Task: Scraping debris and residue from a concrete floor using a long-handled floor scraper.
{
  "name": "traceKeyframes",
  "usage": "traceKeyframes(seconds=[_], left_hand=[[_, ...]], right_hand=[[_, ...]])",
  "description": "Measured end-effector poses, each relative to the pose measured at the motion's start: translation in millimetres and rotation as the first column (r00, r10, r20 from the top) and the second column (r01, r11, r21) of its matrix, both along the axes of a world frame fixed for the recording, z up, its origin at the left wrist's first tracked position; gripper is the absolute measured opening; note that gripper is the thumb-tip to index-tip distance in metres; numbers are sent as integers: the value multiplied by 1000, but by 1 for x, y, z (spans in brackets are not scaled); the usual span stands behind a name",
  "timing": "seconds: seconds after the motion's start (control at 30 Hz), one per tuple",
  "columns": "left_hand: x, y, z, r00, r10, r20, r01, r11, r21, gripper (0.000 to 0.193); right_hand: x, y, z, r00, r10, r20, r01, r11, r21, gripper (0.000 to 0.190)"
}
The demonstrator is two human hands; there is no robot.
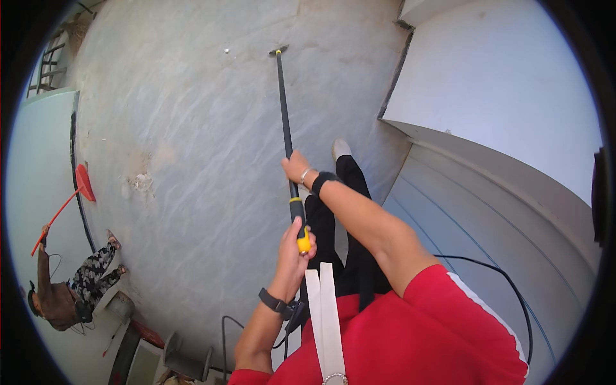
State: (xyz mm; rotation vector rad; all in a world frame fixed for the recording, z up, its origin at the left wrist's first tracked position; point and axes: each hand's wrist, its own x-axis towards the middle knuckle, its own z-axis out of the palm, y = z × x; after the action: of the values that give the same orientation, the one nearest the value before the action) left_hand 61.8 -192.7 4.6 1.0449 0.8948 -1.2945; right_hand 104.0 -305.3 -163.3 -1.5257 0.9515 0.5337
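A long-handled floor tool with a black pole (284, 106) slants away from me over the grey concrete floor (211, 125). Its narrow dark head (279, 50) meets the floor at the far end; what kind of head it is cannot be told at this size. My right hand (297, 167) is wrapped around the pole just above the black-and-yellow grip (297, 210). Lower down, my left hand (294, 242) holds the butt of that grip, by its yellow end piece (304, 243). Both wrists wear black bands.
At the left, another person (62, 298) holds a red broom (84, 184) near the pale wall. A white scrap (227, 50) and a chipped floor patch (142, 183) lie ahead. A white wall block (491, 72) and grey panelled surface (462, 211) bound the right. Black cable (505, 274) hangs behind me.
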Motion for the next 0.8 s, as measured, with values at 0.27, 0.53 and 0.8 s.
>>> traceKeyframes(seconds=[0.27, 0.53, 0.8], left_hand=[[-30, 56, 43, 999, -31, -33, 37, 979, 200, 27], [-32, 72, 6, 989, -27, -147, 47, 989, 139, 31], [28, 4, -10, 999, -44, -12, 44, 997, 67, 31]], right_hand=[[-70, 72, 79, 973, -226, -49, 232, 946, 228, 33], [-69, 91, 32, 998, 36, -46, -38, 999, -37, 32], [0, 17, -6, 998, 5, 57, -9, 998, 66, 32]])
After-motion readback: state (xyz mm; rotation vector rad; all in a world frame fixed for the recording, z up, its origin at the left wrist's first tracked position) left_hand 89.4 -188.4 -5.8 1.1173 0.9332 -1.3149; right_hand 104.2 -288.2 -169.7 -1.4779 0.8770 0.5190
